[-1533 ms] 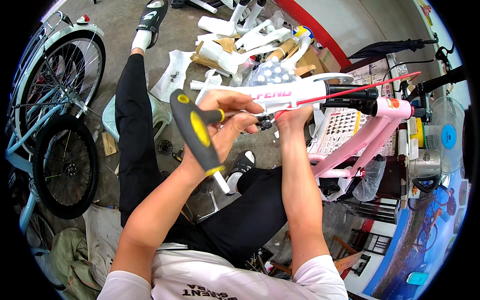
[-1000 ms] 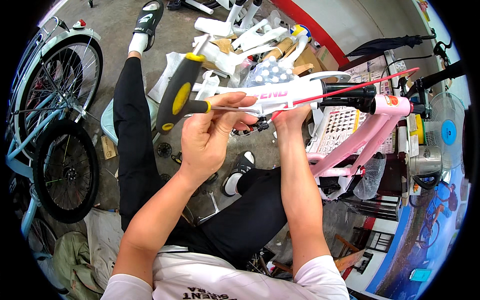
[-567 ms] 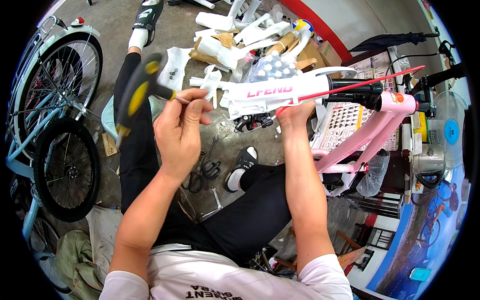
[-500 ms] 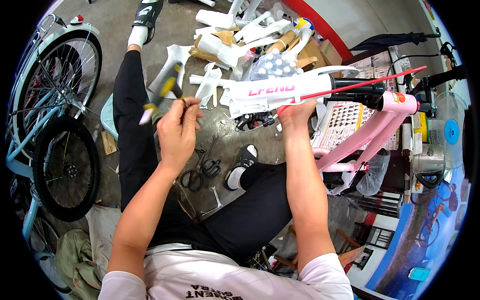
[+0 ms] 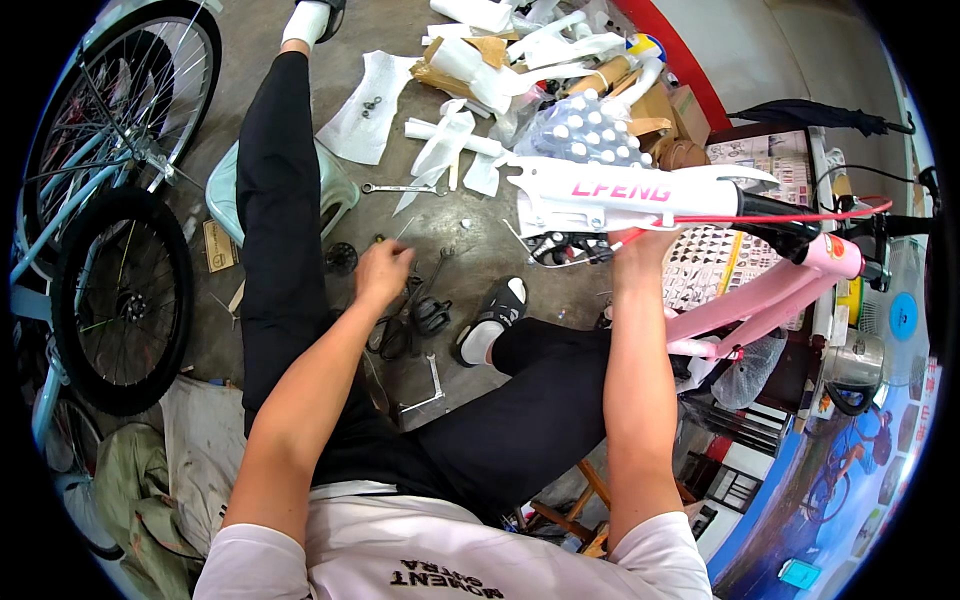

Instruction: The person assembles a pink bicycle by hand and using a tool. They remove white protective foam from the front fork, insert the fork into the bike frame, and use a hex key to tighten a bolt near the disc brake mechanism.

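Head view, looking down at a seated person in black trousers on a concrete floor (image 5: 300, 50). Torn white wrapping sheets (image 5: 365, 95) lie near the far edge of the floor, beside brown cardboard pieces (image 5: 490, 55) and a clear bag of white caps (image 5: 590, 125). A small tan card (image 5: 220, 245) lies flat just left of the person's left leg, next to a pale green stool (image 5: 335, 185). A sheet printed with rows of small dark pictures (image 5: 705, 265) hangs behind the pink bicycle frame (image 5: 760, 300).

The right hand (image 5: 635, 245) is raised under the white frame tube (image 5: 640, 190), fingers pressed up against its underside by the dark fittings and thin cables; how firmly it grips cannot be told. The left hand (image 5: 383, 272) is lowered toward the floor, fingers curled together with the tips close, just above a cluster of black small parts (image 5: 415, 315); whether it pinches anything cannot be told. A silver spanner (image 5: 400, 187) lies on the floor beyond that hand, and an angled metal key (image 5: 428, 390) lies nearer the body. Two bicycle wheels (image 5: 120, 300) stand at the left edge
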The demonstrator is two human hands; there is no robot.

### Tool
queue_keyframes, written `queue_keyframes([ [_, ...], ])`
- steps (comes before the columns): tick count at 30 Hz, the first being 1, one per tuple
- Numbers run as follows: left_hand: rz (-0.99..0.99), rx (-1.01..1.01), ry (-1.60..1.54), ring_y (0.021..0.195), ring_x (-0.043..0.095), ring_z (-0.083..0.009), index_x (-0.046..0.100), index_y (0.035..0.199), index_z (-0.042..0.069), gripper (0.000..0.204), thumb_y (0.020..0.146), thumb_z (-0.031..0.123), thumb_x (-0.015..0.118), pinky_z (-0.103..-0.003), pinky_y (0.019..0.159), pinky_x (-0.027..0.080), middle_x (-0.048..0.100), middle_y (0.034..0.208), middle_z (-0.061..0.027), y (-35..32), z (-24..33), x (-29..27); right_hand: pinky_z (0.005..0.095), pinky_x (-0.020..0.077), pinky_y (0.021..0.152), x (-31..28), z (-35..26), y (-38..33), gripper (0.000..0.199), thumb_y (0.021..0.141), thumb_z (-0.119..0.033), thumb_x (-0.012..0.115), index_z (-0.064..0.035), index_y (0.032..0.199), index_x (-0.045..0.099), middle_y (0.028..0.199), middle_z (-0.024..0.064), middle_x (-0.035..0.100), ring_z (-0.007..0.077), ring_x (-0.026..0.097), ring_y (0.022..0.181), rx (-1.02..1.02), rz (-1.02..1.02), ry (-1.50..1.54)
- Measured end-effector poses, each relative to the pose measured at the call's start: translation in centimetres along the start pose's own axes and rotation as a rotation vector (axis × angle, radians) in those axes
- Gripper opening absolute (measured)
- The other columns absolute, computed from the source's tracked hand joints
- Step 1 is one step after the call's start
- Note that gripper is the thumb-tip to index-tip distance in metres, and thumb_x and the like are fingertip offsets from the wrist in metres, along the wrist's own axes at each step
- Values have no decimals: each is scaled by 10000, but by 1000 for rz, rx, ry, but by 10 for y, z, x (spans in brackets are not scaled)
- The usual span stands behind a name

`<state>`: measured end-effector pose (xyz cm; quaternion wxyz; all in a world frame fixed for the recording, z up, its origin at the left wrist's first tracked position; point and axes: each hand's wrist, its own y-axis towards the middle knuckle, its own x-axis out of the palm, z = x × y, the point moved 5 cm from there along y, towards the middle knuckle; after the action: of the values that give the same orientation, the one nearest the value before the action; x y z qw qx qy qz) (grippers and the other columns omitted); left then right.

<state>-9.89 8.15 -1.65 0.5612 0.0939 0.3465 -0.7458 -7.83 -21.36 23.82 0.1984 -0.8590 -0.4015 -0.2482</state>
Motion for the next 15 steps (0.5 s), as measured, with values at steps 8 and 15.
queue_keyframes([
  [8,-647,119,-1192,1011,581,-99,679,1092,78,294,975,343,625,-284,865,454,663,1113,2,-40,180,-50,579,381,1094,-24,1,9,696,962,-584,432,-6,1349,420,1357,205,485,367,486,1270,18,33,-48],
  [15,-723,-17,-1399,864,571,-72,691,1009,98,183,930,264,693,-278,814,465,645,926,32,-53,197,-42,602,381,1094,-1,3,-10,703,970,-611,400,-28,1363,408,1361,211,476,380,485,1272,43,87,-102],
])
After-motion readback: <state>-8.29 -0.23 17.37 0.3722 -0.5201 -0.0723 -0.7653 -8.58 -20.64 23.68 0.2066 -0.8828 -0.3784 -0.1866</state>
